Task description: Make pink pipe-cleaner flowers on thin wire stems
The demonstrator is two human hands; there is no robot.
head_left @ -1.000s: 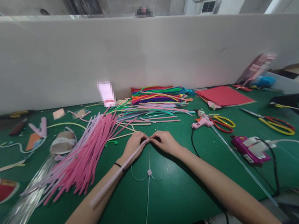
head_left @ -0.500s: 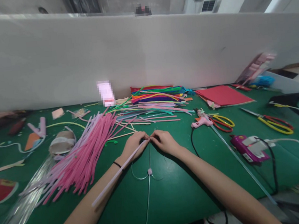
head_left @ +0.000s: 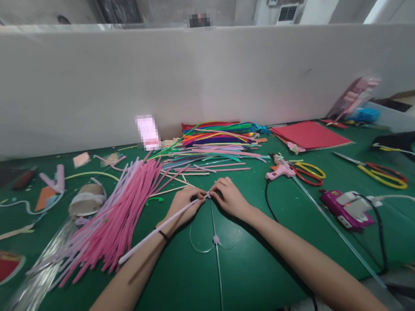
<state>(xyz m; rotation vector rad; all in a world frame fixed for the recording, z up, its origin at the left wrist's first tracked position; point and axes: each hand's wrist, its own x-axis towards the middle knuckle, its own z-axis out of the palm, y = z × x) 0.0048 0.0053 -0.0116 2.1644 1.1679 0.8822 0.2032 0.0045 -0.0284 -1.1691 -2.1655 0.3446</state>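
Note:
A long lilac pipe cleaner (head_left: 156, 231) is pinched in my left hand (head_left: 187, 204), its loose end slanting down across my left forearm. Its other end meets the top of a thin, pale wire stem (head_left: 218, 275) between my fingertips. My right hand (head_left: 228, 195) is closed in a pinch at that same top end; its fingers partly hide what they grip. The stem runs down toward me over the green table. Partway along it sits a small lilac knob (head_left: 216, 240), with a thin clear curved strand on each side.
To the left lies a heap of pink and lilac pipe cleaners (head_left: 125, 216) beside a tape roll (head_left: 87, 201). Multicoloured pipe cleaners (head_left: 220, 135) lie at the back. On the right are a pink glue gun (head_left: 280, 169), scissors (head_left: 379, 172), a purple power strip (head_left: 343, 209) and red sheets (head_left: 314, 134).
The lilac pipe cleaner's loose end has swung slightly up and left. The wire stem and its knob have shifted slightly right. A hand at the far left edge has mostly left the view.

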